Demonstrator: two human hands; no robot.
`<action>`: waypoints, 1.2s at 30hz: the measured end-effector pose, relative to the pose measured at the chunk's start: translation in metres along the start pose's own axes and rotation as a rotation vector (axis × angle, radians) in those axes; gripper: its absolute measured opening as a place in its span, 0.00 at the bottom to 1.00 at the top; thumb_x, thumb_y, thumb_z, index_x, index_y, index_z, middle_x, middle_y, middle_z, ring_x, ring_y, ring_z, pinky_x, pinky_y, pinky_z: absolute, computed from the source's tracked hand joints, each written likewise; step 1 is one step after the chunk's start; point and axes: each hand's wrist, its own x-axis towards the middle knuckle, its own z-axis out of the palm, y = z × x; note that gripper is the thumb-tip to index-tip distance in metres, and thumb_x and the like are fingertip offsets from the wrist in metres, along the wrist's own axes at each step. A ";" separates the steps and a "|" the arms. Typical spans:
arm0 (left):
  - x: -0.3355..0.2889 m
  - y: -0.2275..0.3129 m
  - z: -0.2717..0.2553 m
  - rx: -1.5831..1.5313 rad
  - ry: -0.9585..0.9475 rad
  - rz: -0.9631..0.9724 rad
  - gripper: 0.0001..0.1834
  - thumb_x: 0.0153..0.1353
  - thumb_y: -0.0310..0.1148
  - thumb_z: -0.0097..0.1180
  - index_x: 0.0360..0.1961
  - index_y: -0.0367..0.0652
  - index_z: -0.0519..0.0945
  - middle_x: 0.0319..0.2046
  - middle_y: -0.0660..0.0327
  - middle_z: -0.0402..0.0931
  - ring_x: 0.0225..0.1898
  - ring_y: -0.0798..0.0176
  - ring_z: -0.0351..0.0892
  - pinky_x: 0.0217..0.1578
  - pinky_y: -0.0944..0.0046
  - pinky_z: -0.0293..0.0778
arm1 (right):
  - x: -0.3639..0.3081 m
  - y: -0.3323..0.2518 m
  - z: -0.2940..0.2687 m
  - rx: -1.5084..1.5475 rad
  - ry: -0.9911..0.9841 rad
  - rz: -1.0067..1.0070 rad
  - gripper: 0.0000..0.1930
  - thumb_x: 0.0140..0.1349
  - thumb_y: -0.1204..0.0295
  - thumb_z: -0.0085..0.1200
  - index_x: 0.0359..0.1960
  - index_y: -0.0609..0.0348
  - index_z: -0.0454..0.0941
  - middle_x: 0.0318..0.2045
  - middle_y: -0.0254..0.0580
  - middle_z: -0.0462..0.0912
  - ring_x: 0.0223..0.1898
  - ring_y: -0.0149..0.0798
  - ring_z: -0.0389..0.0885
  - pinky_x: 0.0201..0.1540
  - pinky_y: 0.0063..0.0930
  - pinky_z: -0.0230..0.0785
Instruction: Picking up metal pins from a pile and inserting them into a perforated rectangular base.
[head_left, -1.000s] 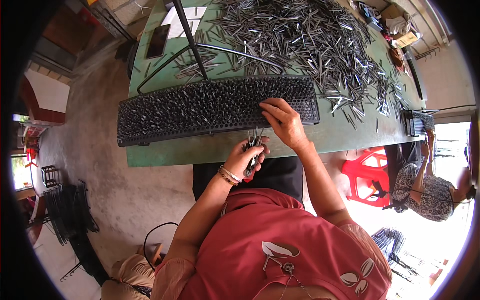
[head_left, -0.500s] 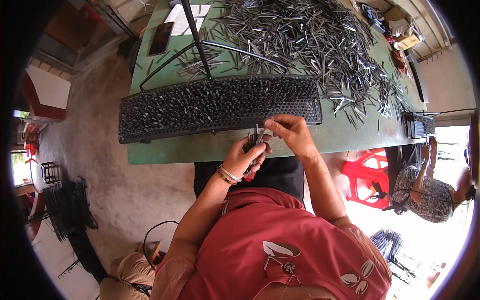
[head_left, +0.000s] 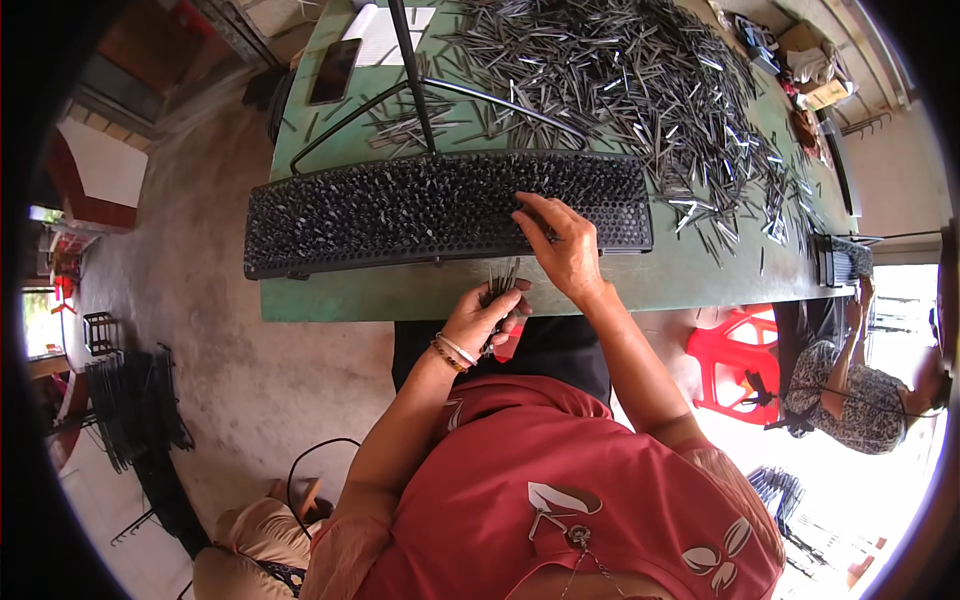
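My left hand is closed around a bundle of thin dark metal strips, whose ends stick up just off the table's front edge. A long black rack with a perforated face lies in front of me, many of its holes filled with upright strips. Over the right half of the rack is my right hand, thumb and forefinger bent together at the surface. What is in that pinch is too small to make out. Bare holes show at the rack's right end.
A large heap of loose strips covers the far side of the green table. A black metal frame rises behind the rack. A phone and paper lie far left. To the right are a red stool and another person.
My right hand has moved from the bundle in my left hand up and forward onto the rack. The left hand has stayed nearly in place, still gripping the bundle.
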 end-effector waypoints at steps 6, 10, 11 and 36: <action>-0.001 0.002 0.001 0.026 -0.004 0.007 0.15 0.65 0.35 0.51 0.50 0.39 0.74 0.28 0.62 0.76 0.20 0.80 0.64 0.14 0.78 0.57 | 0.004 -0.002 0.000 -0.102 0.027 -0.153 0.14 0.53 0.79 0.59 0.43 0.60 0.79 0.30 0.46 0.81 0.29 0.45 0.79 0.32 0.31 0.72; -0.002 0.005 0.001 0.023 -0.023 0.019 0.15 0.66 0.35 0.51 0.50 0.39 0.74 0.28 0.62 0.76 0.20 0.80 0.64 0.14 0.79 0.57 | 0.003 -0.002 -0.001 -0.132 -0.001 -0.205 0.13 0.53 0.77 0.59 0.42 0.59 0.79 0.27 0.44 0.80 0.28 0.46 0.78 0.32 0.36 0.71; -0.002 0.006 0.000 0.023 -0.025 0.022 0.15 0.66 0.35 0.50 0.50 0.38 0.74 0.29 0.62 0.76 0.20 0.80 0.64 0.14 0.79 0.57 | 0.003 -0.003 -0.001 -0.145 0.019 -0.238 0.13 0.52 0.76 0.59 0.42 0.59 0.79 0.26 0.44 0.80 0.28 0.46 0.78 0.33 0.36 0.71; 0.005 0.011 0.011 0.066 -0.112 0.090 0.15 0.67 0.34 0.47 0.51 0.38 0.73 0.30 0.61 0.74 0.21 0.78 0.64 0.16 0.78 0.59 | -0.006 -0.006 -0.035 0.422 -0.141 0.473 0.10 0.58 0.71 0.60 0.35 0.67 0.82 0.28 0.36 0.81 0.30 0.25 0.76 0.34 0.20 0.69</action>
